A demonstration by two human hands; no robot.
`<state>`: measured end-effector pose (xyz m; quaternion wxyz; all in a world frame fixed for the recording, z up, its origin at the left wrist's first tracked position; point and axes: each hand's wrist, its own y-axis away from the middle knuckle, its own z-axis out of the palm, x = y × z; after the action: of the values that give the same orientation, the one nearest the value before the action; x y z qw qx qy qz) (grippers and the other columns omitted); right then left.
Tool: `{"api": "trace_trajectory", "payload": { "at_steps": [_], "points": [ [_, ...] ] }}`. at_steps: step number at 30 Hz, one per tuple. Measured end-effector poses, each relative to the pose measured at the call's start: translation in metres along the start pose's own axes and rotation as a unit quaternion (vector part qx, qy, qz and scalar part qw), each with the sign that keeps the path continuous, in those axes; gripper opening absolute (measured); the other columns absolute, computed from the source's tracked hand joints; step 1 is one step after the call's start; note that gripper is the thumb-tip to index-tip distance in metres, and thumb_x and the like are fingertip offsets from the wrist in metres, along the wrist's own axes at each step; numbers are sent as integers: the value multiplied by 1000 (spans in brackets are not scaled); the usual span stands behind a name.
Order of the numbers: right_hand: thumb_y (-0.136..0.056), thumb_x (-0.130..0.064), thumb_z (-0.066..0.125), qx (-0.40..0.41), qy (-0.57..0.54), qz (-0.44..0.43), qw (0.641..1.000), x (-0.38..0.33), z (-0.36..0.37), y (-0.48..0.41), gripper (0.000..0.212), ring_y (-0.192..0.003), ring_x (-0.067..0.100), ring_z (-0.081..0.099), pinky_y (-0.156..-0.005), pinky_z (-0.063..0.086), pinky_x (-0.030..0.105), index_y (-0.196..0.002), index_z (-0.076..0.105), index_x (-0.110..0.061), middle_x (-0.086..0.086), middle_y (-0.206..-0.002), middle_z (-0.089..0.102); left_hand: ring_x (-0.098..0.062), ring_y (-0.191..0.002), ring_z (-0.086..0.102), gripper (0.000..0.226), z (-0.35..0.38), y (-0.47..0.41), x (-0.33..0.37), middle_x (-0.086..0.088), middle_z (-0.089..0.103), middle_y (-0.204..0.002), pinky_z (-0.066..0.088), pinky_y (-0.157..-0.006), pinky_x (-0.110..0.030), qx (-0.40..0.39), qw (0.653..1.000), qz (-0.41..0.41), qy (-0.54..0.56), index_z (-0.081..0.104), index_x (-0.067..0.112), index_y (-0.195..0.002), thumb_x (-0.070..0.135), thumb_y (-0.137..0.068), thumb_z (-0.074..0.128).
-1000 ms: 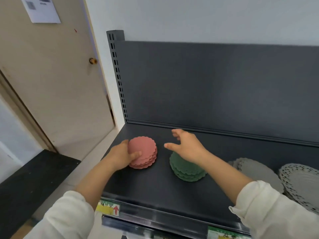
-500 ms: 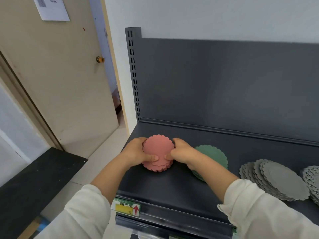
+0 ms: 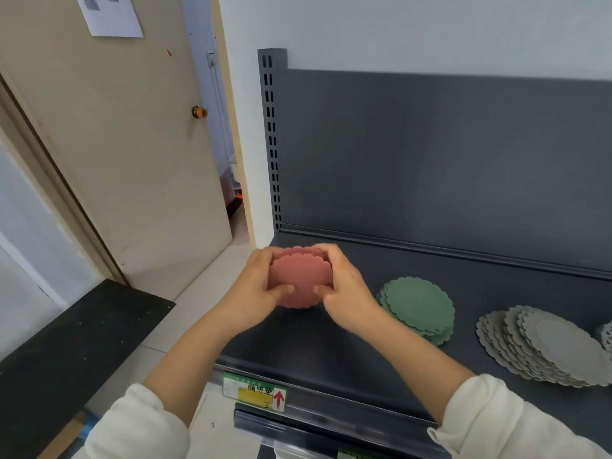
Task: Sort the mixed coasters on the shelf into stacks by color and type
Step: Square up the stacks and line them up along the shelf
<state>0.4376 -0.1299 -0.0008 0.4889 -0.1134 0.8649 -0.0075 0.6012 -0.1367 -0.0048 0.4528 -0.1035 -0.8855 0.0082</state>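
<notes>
Pink scalloped silicone coasters (image 3: 299, 279) sit pinched between left hand (image 3: 255, 293) and right hand (image 3: 347, 289), each grip squeezing edges, seemingly to align the stack above the dark shelf (image 3: 331, 342).

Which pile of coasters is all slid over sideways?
The grey stack, on the right: it fans out sideways. The green stack sits nearly neat; the pink stack is held together.
</notes>
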Motion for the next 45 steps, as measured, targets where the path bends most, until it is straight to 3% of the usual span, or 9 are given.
{"api": "trace_trajectory", "payload": {
  "at_steps": [4,10,19,22,26,33,35,39,45],
  "points": [
    [-88,3,50,-19,-10,17,1000,7,10,5,66,-127,13,37,-102,34,24,-140,28,-30,-3,-143,34,-14,-117,45,57,6,9,-14,6,41,-128,46,-98,-29,-19,998,-11,54,30,34,-130,12,-87,61],
    [-94,-3,44,-47,-26,66,996,4,18,5,72,-138,17,25,-110,26,27,-148,4,-28,-1,-153,16,-12,-126,36,66,21,9,-14,4,31,-140,38,-106,-30,-3,998,-30,50,15,27,-144,11,-92,52],
    [-97,-23,43,-28,0,147,989,-5,16,-16,54,-112,18,44,-96,38,26,-147,22,-18,6,-143,24,-20,-130,40,65,-9,-10,-13,-3,36,-145,35,-106,-31,-33,994,-86,58,15,15,-147,24,-94,51],
    [-95,-25,43,-41,59,180,981,1,25,-22,52,-104,23,49,-86,42,30,-144,29,-14,11,-141,29,-23,-124,46,58,-5,-15,-26,-2,46,-135,39,-104,-34,-32,991,-129,13,28,14,-142,31,-92,52],
    [-91,-33,48,-20,181,188,965,14,26,-24,63,-133,32,28,-102,34,39,-145,25,-10,15,-144,33,-29,-127,40,52,8,-13,-40,-8,45,-137,33,-108,-42,2,987,-110,-119,40,19,-137,37,-90,53],
    [-89,-35,56,82,230,72,967,22,-30,-13,45,-129,26,30,-105,29,34,-130,52,-18,5,-138,44,-22,-122,48,42,8,-10,-33,-5,51,-136,36,-102,-29,2,993,-45,-112,46,21,-134,30,-93,52],
    [-85,-41,61,74,224,114,965,33,-64,-5,55,-133,26,26,-107,29,38,-134,48,-20,5,-142,40,-21,-125,45,50,6,-9,-30,-3,47,-140,35,-103,-29,-19,993,-40,-113,42,21,-137,36,-90,55],
    [-61,-52,79,-45,187,237,952,59,-112,17,105,-140,28,22,-112,29,41,-146,23,-27,7,-152,22,-19,-133,35,92,3,-6,-22,2,29,-149,31,-107,-32,-118,981,-28,-150,23,26,-145,47,-71,74],
    [-52,-38,87,-130,251,225,932,69,-106,31,135,-142,29,11,-114,24,46,-147,-9,-37,6,-155,12,-19,-137,28,118,4,-15,-29,3,23,-153,27,-113,-36,-157,965,-27,-208,13,28,-147,48,-55,85]
  ]
}}
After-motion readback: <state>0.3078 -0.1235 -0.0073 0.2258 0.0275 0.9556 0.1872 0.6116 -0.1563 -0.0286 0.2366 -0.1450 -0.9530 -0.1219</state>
